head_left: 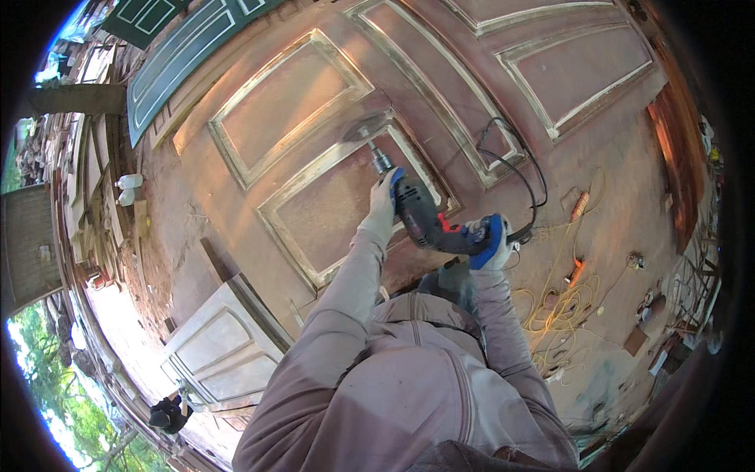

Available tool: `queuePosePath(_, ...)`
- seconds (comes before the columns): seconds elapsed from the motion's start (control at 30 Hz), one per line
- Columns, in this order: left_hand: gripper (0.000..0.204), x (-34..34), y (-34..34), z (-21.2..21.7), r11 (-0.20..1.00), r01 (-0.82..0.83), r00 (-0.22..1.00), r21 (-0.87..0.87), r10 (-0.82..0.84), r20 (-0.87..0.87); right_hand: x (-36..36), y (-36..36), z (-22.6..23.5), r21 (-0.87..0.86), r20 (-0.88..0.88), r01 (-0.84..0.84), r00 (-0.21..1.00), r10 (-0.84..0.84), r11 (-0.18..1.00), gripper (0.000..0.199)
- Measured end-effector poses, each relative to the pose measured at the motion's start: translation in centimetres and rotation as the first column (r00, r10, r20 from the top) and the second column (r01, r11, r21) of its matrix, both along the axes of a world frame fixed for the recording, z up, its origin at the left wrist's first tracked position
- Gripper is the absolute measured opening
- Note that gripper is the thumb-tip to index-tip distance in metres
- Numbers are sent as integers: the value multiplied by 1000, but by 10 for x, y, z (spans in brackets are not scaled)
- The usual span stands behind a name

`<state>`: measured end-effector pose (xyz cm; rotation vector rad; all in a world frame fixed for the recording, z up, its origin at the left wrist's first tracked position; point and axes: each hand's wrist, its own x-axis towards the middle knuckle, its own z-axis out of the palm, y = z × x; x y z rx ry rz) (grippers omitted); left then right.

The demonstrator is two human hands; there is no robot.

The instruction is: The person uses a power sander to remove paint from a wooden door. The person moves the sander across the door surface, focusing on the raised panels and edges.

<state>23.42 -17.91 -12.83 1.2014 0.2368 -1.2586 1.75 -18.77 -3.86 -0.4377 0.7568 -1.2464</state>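
Note:
Both my hands wear white gloves with blue palms and hold a power drill (421, 214) with a dark body and red parts. Around its front, just behind the metal chuck, my left hand (383, 206) is closed. My right hand (491, 242) wraps the rear handle, and the fingers on the trigger are partly hidden. A round, blurred attachment (365, 130) at the drill's tip meets the pale moulding of a brown panelled wooden door (271, 106). The black power cord (541, 177) loops from the handle over the door.
To the right, a tangled yellow cord (550, 315) and an orange socket block (576, 273) lie on the floor. Green panelled doors (177, 67) stand at the upper left. A pale door (228, 338) lies lower left, near another person (167, 413). White jugs (128, 187) stand by stacked boards.

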Motion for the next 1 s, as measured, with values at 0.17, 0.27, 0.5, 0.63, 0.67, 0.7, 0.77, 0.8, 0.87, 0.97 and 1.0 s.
queuePosePath(0.17, 30, 42, 64, -2, 992, -46, 998, 116, 51, -42, 37, 36, -19, 311, -165, 48, 986, 4, 949, 11)
queuePosePath(0.27, 28, 47, 65, -2, 991, -39, 998, 132, 43, -34, 39, 37, -16, 229, -195, 73, 980, -28, 971, 9)
queuePosePath(0.5, 26, 9, 17, 7, 999, 28, 999, 24, -28, -37, 10, 19, 19, -2, -41, -25, 999, 25, 1000, 8)
queuePosePath(0.63, 23, 33, 44, 21, 1000, 0, 990, 15, 2, -139, 33, 36, 16, 109, -44, -20, 999, 25, 994, 7)
queuePosePath(0.67, 22, 34, 45, 22, 999, -21, 990, 34, 25, -138, 36, 38, 16, 111, -109, 26, 994, -14, 994, 7)
queuePosePath(0.7, 22, 36, 43, 22, 1000, -4, 988, 12, 6, -154, 37, 39, 18, 88, -158, 63, 986, -49, 994, 7)
queuePosePath(0.77, 22, 30, 29, 19, 989, 0, 943, -147, -49, -328, 34, 35, 24, 21, -158, 68, 985, -64, 997, 9)
queuePosePath(0.8, 22, 22, 20, 17, 980, -9, 907, -197, -75, -414, 29, 27, 29, 21, -149, 69, 987, -65, 997, 9)
queuePosePath(0.87, 19, 11, 4, 13, 958, 17, 898, -286, -141, -416, 20, 13, 40, -2, -104, 41, 994, -41, 999, 11)
queuePosePath(0.97, 16, 9, -1, 11, 943, 10, 868, -332, -174, -466, 24, 14, 53, 4, -180, 41, 983, -40, 999, 14)
queuePosePath(1.0, 16, 13, 6, 12, 959, 16, 870, -282, -152, -468, 28, 16, 55, -15, -159, 14, 987, -16, 1000, 14)
